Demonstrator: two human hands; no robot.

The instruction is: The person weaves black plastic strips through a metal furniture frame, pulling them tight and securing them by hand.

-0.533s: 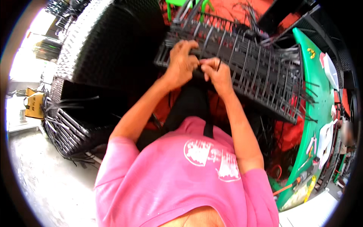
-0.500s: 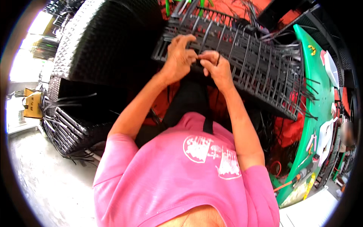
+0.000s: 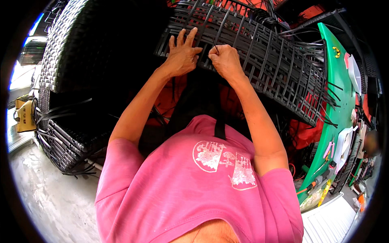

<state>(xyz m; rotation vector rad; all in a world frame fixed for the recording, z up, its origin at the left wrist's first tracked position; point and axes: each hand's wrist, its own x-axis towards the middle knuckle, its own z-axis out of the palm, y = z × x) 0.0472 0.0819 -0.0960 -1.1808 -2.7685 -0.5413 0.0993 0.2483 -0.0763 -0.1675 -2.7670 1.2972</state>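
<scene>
A black frame with half-woven flat strips [image 3: 259, 52] slants across in front of me, its crossing bands spaced apart. On its near left part rests my left hand [image 3: 182, 52], open, fingers spread over the strips and thumb pointing right. Just to the right, my right hand [image 3: 226, 60] is closed at the near edge of the weave. A thin black strip [image 3: 217, 49] shows at its curled fingers, and the rest of it is lost against the dark weave. A small gap separates the two hands.
Left of me stands a large dark woven wicker piece [image 3: 60, 44], with loose strip ends below it and a yellow box [image 3: 26, 115] beyond. At right, a green board [image 3: 338, 93] carries tools and a white tray [image 3: 344, 148]. Red cloth [image 3: 306, 133] lies beneath the frame.
My hands have moved apart from where their fingertips met. The left has opened flat onto the weave, and the right has curled closed. The view has shifted slightly.
</scene>
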